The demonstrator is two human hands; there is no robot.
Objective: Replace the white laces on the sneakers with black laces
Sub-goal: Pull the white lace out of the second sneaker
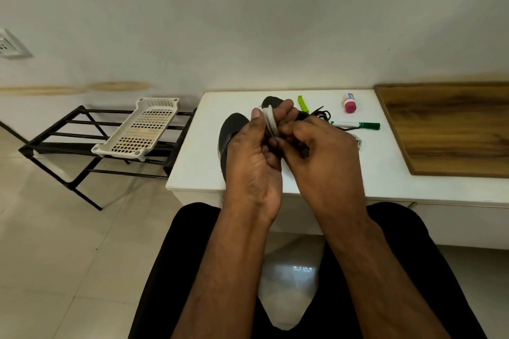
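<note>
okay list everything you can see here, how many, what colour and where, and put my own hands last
sneakers: two, black, on the white table, partly behind the hands
white lace: one, wound around the left fingers
black laces: loose bundle, behind the right hand
marker: one, white and green, table right
bottle: one, pink cap, table rear
clip-like item: one, lime green, table rear
wooden board: one, brown, far right
basket: one, white, on black rack, left
left hand: grip on lace
right hand: pinching lace

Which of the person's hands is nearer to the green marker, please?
Right. The right hand sits just in front of the marker, nearly touching its white end; the left hand is farther off, beyond the right hand.
</note>
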